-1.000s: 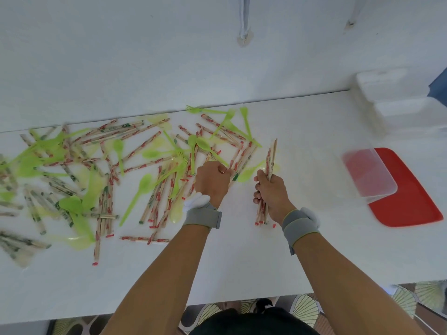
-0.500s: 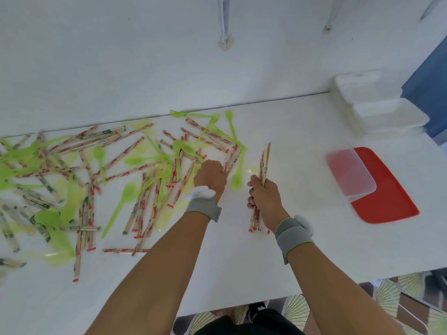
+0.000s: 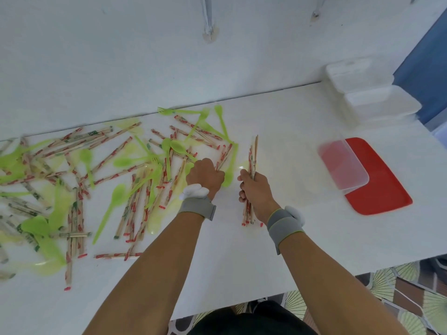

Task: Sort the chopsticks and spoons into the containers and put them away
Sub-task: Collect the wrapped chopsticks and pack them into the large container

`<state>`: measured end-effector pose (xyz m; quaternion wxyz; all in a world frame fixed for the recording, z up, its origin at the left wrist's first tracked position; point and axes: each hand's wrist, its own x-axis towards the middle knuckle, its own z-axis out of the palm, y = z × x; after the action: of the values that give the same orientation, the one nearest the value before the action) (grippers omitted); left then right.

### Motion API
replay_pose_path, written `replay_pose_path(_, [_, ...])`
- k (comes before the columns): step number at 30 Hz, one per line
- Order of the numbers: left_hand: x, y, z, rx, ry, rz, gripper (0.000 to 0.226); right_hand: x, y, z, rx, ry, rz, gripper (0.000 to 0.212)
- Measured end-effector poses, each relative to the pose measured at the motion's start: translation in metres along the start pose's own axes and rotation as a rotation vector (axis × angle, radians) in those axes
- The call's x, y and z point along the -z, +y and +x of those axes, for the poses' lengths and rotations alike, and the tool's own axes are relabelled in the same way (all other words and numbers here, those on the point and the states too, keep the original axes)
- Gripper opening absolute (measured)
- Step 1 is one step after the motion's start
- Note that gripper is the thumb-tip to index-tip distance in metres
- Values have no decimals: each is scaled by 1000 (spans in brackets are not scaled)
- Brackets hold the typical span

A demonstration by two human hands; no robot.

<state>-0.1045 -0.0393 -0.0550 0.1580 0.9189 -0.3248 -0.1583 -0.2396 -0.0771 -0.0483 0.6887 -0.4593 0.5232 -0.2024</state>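
While the right hand [image 3: 256, 189] keeps its fingers wrapped round a bundle of wrapped chopsticks [image 3: 252, 160], roughly five, the left hand [image 3: 205, 176] curls its fingers onto more chopsticks in the scattered pile [image 3: 135, 170] just beyond them. The gathering step is under way. Next, probably: pass these across, then carry the bundle to the one clear container [image 3: 343, 164] lying well right of the fingers on the worktop [image 3: 242, 262]. Dozens of chopsticks and over a dozen green spoons [image 3: 113, 199] remain.
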Motion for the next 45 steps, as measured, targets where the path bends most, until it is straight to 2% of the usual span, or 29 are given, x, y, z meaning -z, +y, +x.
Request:
replay_pose_path(6, [11,0,-8,51,8,-173,34,-2,-3,3,-6,-6,29,25])
replay_pose_path(11, [20,3,-24,8,4,-463,27,-3,-5,6,-3,-10,90,26])
replay_pose_path(16, [24,12,-44,-100,-47,-610,19,-3,-9,9,-1,-6,175,29])
replay_pose_path(21, [13,10,-54,-53,-118,-738,19,-5,-6,6,6,51,216,31])
replay_pose_path(25, [9,9,-61,-34,-136,-722,19,-4,-6,0,-5,29,345,35])
replay_pose_path(31, [10,4,-65,-35,-184,-787,12,-5,-5,-7,30,12,252,43])
replay_pose_path(33, [11,4,-68,-38,-168,-814,11,-6,-5,-7,42,16,200,41])
replay_pose_path(38, [11,2,-64,-41,-9,-768,16,-7,-5,-5,53,35,129,25])
replay_pose_path(42, [12,5,-59,-69,-81,-774,15,-5,-2,-3,58,16,107,28])
replay_pose_path(45, [10,11,-61,-34,-34,-814,17,-8,-2,-2,56,1,167,28])
